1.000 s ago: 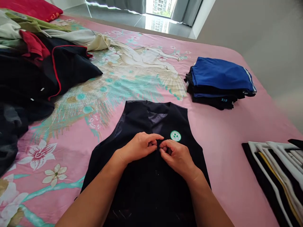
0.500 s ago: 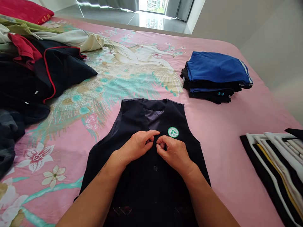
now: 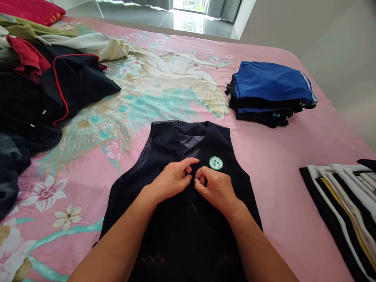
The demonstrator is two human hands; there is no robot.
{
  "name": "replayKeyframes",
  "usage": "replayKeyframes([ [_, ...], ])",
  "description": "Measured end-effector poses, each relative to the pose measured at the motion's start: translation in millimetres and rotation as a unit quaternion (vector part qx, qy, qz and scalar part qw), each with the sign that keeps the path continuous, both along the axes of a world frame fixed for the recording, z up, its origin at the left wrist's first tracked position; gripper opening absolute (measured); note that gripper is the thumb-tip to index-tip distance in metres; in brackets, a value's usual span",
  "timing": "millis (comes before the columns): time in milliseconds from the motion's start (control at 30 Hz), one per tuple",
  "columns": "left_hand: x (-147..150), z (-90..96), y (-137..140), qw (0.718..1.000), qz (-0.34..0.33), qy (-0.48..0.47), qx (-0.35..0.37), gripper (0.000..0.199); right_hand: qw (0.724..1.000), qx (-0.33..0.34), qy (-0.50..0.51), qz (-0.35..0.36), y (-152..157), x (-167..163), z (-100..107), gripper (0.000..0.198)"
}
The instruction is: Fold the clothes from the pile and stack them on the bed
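A dark navy vest (image 3: 173, 231) lies front up on the bed, neck opening away from me, with a round green-and-white badge (image 3: 216, 163) on its chest. Over the front closure, my left hand (image 3: 173, 178) has its index finger stretched out and its thumb apart, the other fingers curled. Just to its right, my right hand (image 3: 216, 187) is closed in a pinch at the vest's front edge; the pinched spot is mostly hidden by the fingers. Below the hands a small dark button (image 3: 193, 207) shows on the closure.
Loose dark clothes (image 3: 26, 102) are heaped at the left, with a red cushion-like item (image 3: 32, 11) behind them. A folded stack topped by blue shorts (image 3: 273, 82) sits at the back right. Folded black and white garments (image 3: 337, 203) lie at the right on the pink floral bedsheet (image 3: 273, 156).
My left thumb and curled fingers have parted slightly from each other. My right hand stays closed at nearly the same spot. The view has shifted a little.
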State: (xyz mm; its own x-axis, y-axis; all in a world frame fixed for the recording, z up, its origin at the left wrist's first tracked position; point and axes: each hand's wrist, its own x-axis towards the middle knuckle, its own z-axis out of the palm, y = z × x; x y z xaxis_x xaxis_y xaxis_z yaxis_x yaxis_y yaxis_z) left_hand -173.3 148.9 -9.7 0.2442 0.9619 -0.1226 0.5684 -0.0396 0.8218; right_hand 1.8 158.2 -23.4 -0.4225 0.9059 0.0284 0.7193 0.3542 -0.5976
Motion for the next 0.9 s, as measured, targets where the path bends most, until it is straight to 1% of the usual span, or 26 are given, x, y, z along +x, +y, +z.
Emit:
replayKeyframes([
  [233,0.4,0.9,0.3,1.000,0.005,0.001,-0.016,0.046,0.999,-0.022,-0.018,0.018,2.0,1.4,4.3,0.010],
  [333,1.1,2.0,0.6,1.000,0.004,0.004,-0.019,0.047,1.000,-0.017,-0.017,0.013,1.3,1.2,4.4,0.008],
  [433,2.7,2.2,0.0,1.000,0.007,0.015,-0.019,0.044,1.000,-0.014,-0.013,0.010,0.5,0.8,4.8,0.005],
  [533,4.3,-0.1,-1.1,0.999,0.009,0.032,-0.008,0.042,1.000,-0.019,-0.011,0.017,0.3,1.4,6.5,0.005],
  [633,5.6,-4.1,-1.6,0.999,0.019,0.039,0.021,0.046,0.999,-0.023,-0.012,0.024,0.2,2.5,7.8,0.005],
  [733,6.1,-6.5,-0.4,0.998,0.033,0.040,0.043,0.048,0.999,-0.015,-0.015,0.026,0.1,2.2,6.2,0.006],
  [900,3.5,-6.6,1.5,0.999,0.028,0.030,0.027,0.049,1.000,0.005,-0.004,0.009,1.5,0.2,-2.7,0.011],
])
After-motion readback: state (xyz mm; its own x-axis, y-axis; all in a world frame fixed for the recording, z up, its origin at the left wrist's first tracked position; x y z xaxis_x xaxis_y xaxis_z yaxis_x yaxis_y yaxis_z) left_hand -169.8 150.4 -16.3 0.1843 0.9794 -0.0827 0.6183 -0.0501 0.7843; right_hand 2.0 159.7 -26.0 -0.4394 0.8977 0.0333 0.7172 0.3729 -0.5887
